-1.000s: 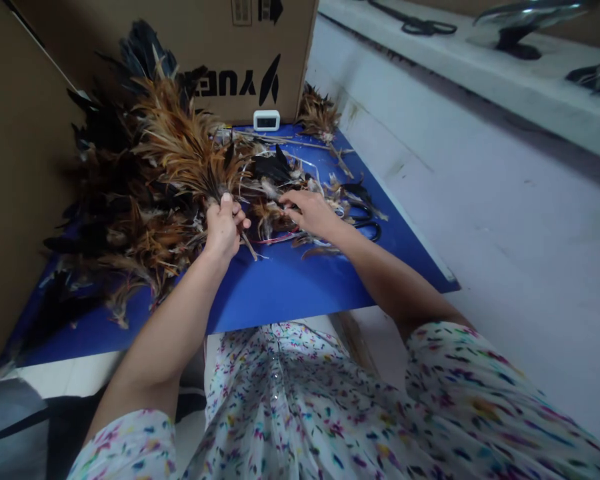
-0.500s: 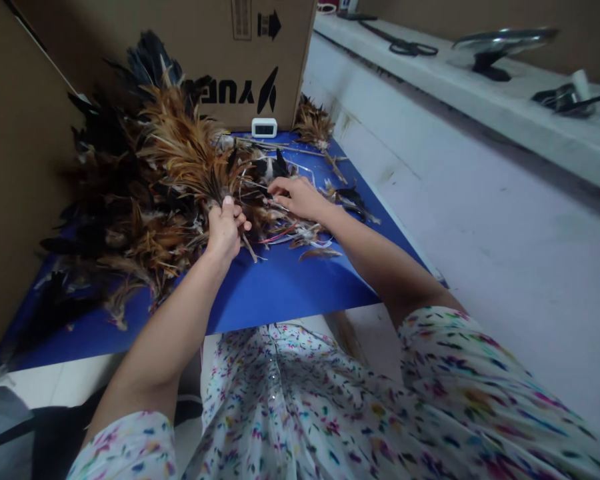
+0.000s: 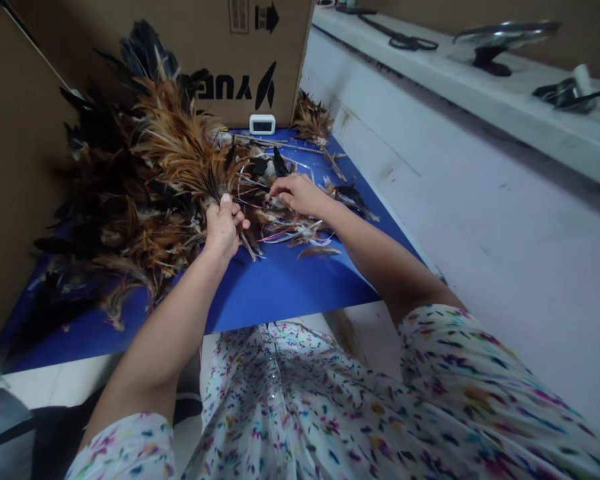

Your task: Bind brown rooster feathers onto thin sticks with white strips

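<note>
My left hand (image 3: 222, 230) is closed around the lower end of a feather duster (image 3: 180, 143), its thumb on top. Brown-orange feathers fan up and away from the grip, with dark ones at the far tip, and a thin stick (image 3: 248, 245) pokes out below the fingers. To the right, my right hand (image 3: 300, 193) has its fingers bent together low over loose feathers (image 3: 280, 217). Whatever its fingertips pinch is too small to make out. Pink and white strands (image 3: 280, 237) lie just below that hand.
Heaped dark and brown feathers (image 3: 115, 233) cover the left of the blue table (image 3: 290, 287). Behind stand a cardboard box (image 3: 275, 40) and a small white clock (image 3: 263, 124). A feather bunch (image 3: 313, 120) lies at the back right. Scissors (image 3: 413, 43) and a pot lid (image 3: 505, 37) rest on the ledge.
The view has shifted slightly. The right hand's fingers have drawn in a little more over the loose feathers; the left hand keeps its grip on the feather duster.
</note>
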